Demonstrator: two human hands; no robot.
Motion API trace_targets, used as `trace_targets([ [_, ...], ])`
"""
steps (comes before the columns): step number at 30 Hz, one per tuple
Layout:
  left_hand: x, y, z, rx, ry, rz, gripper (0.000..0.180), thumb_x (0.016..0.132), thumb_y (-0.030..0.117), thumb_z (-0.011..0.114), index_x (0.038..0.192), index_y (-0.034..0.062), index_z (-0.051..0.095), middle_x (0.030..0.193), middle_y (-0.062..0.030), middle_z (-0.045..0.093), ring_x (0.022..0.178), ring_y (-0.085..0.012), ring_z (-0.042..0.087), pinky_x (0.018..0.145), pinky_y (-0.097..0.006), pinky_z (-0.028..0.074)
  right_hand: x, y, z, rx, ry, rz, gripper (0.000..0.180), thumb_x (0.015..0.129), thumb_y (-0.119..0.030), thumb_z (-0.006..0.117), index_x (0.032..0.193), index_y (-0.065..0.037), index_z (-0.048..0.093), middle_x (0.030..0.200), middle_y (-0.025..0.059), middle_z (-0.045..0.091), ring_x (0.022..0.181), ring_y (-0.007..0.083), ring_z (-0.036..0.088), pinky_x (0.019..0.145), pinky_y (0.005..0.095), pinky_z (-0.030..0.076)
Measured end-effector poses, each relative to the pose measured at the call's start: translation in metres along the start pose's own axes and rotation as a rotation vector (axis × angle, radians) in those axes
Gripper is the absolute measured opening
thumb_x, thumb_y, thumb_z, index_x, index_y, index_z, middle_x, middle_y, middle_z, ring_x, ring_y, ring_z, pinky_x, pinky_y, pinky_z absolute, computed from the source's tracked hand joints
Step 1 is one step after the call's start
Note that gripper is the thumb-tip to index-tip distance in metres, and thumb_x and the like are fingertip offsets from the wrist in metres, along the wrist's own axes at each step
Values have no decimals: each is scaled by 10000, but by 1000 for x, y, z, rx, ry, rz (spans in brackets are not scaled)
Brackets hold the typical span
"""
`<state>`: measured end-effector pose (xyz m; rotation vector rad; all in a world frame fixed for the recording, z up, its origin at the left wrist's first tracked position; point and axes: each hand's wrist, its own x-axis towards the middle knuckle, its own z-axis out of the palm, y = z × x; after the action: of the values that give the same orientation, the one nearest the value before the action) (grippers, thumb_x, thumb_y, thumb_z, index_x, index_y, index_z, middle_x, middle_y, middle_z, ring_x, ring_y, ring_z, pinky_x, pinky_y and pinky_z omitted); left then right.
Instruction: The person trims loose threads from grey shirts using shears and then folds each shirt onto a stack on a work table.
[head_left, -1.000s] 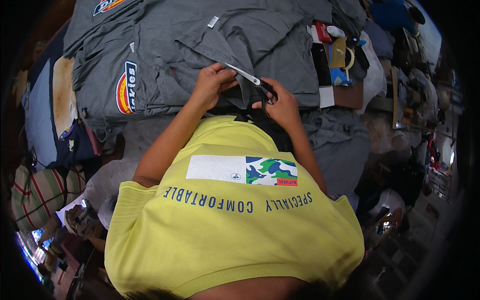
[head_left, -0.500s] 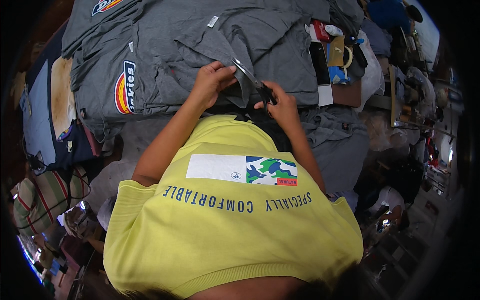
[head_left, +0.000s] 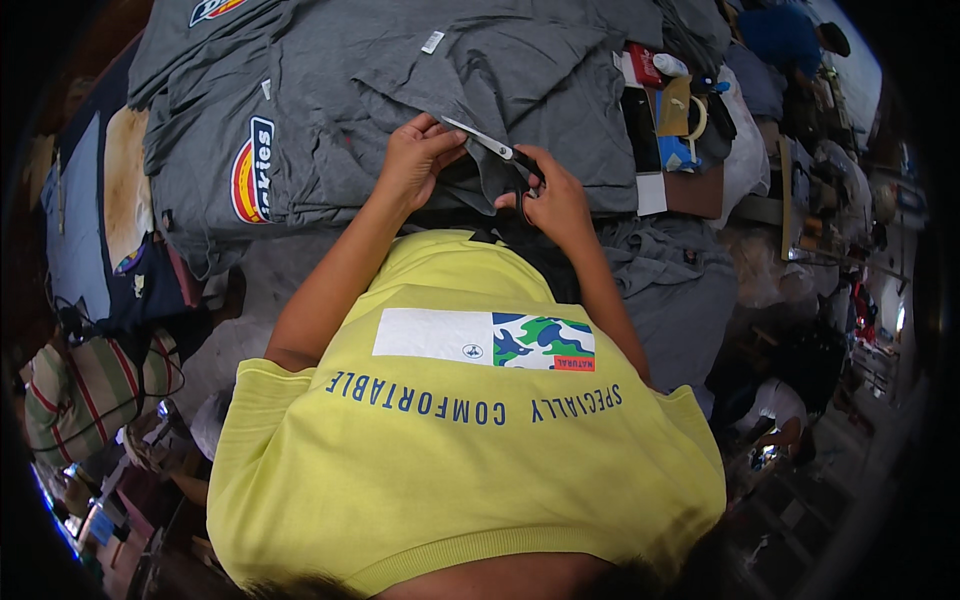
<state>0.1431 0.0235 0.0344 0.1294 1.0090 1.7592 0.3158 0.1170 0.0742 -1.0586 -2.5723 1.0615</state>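
Your left thumb and forefinger are pinched together on an edge of the grey shirt (head_left: 490,85), the left hand (head_left: 410,168) slightly curled. Your right hand (head_left: 560,200) is bent round the dark handles of the scissors (head_left: 490,143), with thumb and fingers a little apart. Their silver blades slant up to the left, tips close to your left fingertips; how far the blades are parted, you can't tell from here. The shirt lies rumpled in front of you, on more grey clothes, with a white tag (head_left: 432,42) beyond your hands. To the right of the clothes stand a brown box (head_left: 693,192) and a roll of tape (head_left: 699,118). Farther left lies a striped bag (head_left: 95,395); off to the right is another person (head_left: 778,405).
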Motion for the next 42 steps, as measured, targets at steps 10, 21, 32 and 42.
trace_targets([
  [10,1,-4,-5,29,5,25,245,750,-26,601,984,14,540,865,-29,607,796,-119,589,748,-254,502,-2,13,8,107,3,-44,533,579,-204,783,1033,-83,531,677,122,567,572,223,580,525,290,437],
  [21,-1,-2,1,28,-1,46,236,746,-43,597,972,-1,544,864,-40,612,780,-122,599,703,-249,512,9,6,4,-5,42,-82,632,522,-320,801,1055,-106,538,682,106,549,585,226,553,547,326,437],
  [32,4,0,-2,-18,52,33,203,754,-20,604,947,0,545,855,-35,604,771,-119,592,719,-243,499,7,14,6,143,-17,-19,490,593,-156,768,1018,-68,542,628,98,571,540,211,574,507,290,434],
  [42,11,3,-5,-33,37,105,273,741,-53,591,996,10,517,899,-33,600,806,-122,590,724,-237,498,18,-2,8,-23,56,-58,617,537,-309,799,1051,-85,542,767,117,598,645,228,589,560,321,447],
])
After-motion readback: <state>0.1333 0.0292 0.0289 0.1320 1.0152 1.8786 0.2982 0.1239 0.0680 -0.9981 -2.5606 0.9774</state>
